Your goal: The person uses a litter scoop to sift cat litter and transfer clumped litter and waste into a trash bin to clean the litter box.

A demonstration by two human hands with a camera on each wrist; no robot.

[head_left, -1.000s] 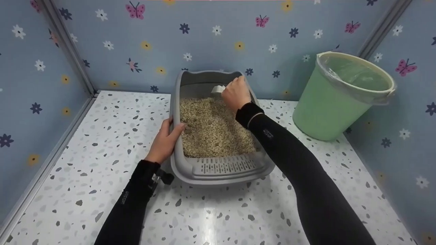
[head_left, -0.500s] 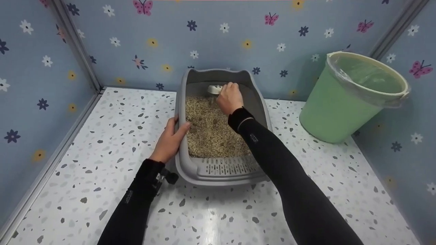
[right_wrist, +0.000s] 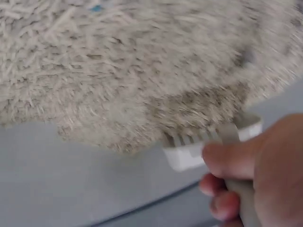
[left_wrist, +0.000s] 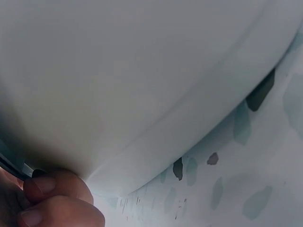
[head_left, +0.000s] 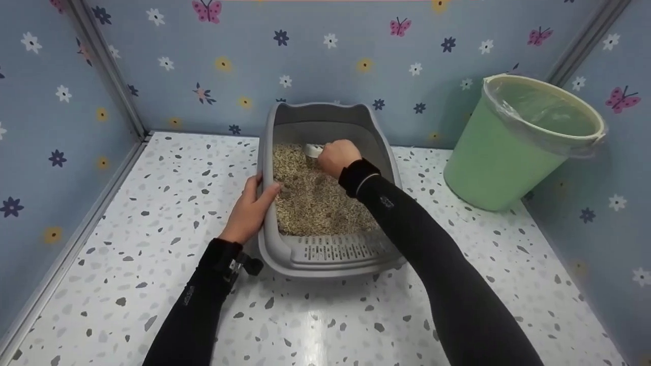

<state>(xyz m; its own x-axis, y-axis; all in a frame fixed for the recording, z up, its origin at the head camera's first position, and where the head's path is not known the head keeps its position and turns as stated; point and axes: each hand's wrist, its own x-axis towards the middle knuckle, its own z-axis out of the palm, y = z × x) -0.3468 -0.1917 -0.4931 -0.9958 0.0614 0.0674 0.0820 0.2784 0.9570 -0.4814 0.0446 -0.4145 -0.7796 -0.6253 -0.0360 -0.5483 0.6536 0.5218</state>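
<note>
A grey litter box (head_left: 330, 271), filled with pale granular litter (head_left: 310, 208), stands on the floor against the back wall. My left hand (head_left: 246, 213) grips its left rim, thumb over the top and fingers outside; in the left wrist view curled fingers (left_wrist: 64, 208) show under the edge. My right hand (head_left: 339, 157) holds a litter scoop (right_wrist: 187, 155) by its grey handle, at the far end of the box. The scoop's white slotted head carries or pushes against a heap of litter in the right wrist view. Darker clumps dot the litter's surface.
To the right, a green waste bin (head_left: 501, 168) with a clear liner stands by the corner. Flowered blue wall panels (head_left: 325, 66) close off the back and both sides. The floor (head_left: 152, 229) is white with grey specks.
My right hand has drawn the scoop from near the back wall of the box a little toward me and leftward. The left hand keeps its hold on the rim. Litter near the middle looks disturbed.
</note>
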